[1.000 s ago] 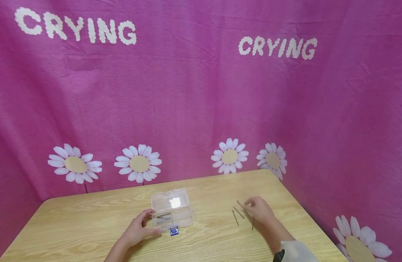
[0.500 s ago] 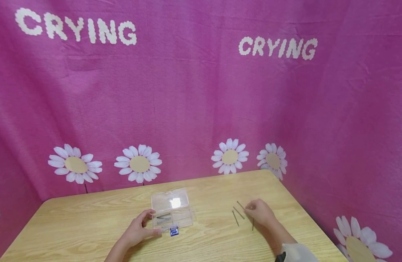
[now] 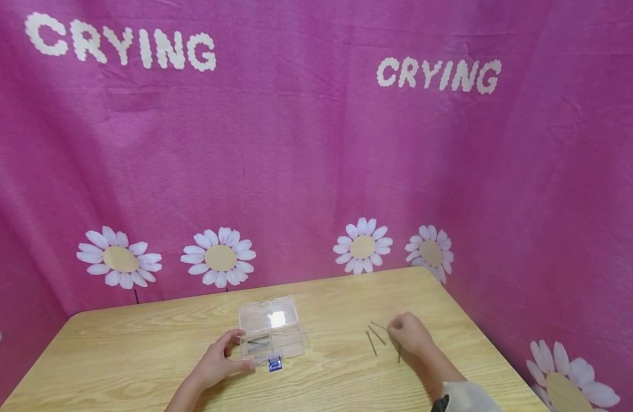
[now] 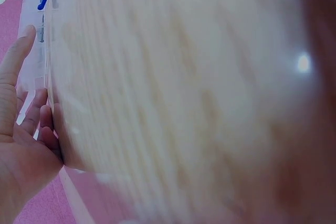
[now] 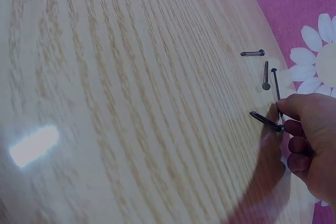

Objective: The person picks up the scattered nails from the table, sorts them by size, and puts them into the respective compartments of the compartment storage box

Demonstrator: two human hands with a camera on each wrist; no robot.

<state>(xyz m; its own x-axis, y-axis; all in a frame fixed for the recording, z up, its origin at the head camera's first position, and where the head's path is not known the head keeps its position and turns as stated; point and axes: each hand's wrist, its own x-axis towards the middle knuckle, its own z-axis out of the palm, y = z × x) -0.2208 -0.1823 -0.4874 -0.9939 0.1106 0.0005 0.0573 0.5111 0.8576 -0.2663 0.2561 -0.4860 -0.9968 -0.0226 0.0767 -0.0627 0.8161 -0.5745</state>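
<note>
My left hand (image 3: pixel 213 361) holds the left side of a clear plastic compartment box (image 3: pixel 288 344), thumb at the front and fingers farther back. Its lid (image 3: pixel 254 316) is raised, and a blue latch (image 3: pixel 275 363) sits at the front. A few dark nails (image 3: pixel 258 340) lie in a left compartment. On the right, thumb and fingertips of my right hand (image 3: pixel 411 333) pinch one end of a nail (image 5: pixel 275 83), its head pointing away from the hand. Three more nails lie close by: one (image 5: pixel 253 53), another (image 5: pixel 266 76), and one (image 5: pixel 265 120) beside the fingers.
The wooden table (image 3: pixel 327 380) has rounded far corners. Pink cloth (image 3: pixel 296 171) with daisies and white lettering hangs behind and along the sides. Bare tabletop stretches between the box and the nails.
The nail at my right fingertips has swung to a flatter angle, its head shifting slightly left and down. The left hand and box stay put.
</note>
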